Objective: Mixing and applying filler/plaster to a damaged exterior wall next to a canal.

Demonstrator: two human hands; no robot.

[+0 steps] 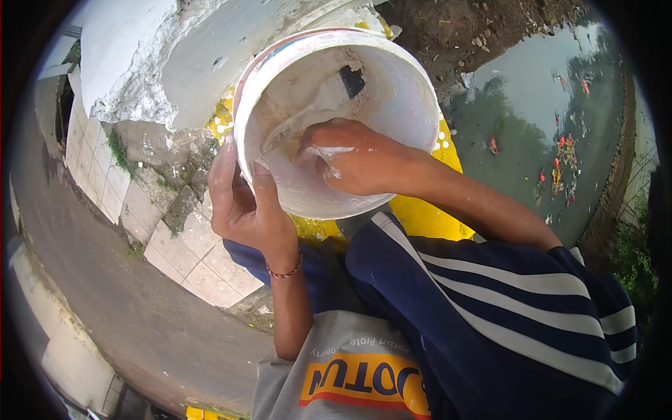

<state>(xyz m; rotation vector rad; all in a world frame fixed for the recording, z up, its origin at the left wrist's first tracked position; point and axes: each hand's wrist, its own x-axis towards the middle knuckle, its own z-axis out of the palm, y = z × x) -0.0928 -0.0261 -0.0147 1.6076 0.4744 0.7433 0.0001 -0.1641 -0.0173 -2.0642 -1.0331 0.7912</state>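
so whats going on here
A person is working at a white bucket. Their left hand grips its rim, and their right hand, smeared white, reaches inside with its fingertips hidden. What looks like a dark-bristled brush lies inside, beyond the right hand.

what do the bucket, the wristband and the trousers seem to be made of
Bucket: probably plastic, smooth with a slight sheen under pale smears, judging by its thick, moulded look. Wristband: likely matte braided cord, from its fine reddish-and-dark pattern. Trousers: matte fabric, as its soft folds show; fibre unclear.
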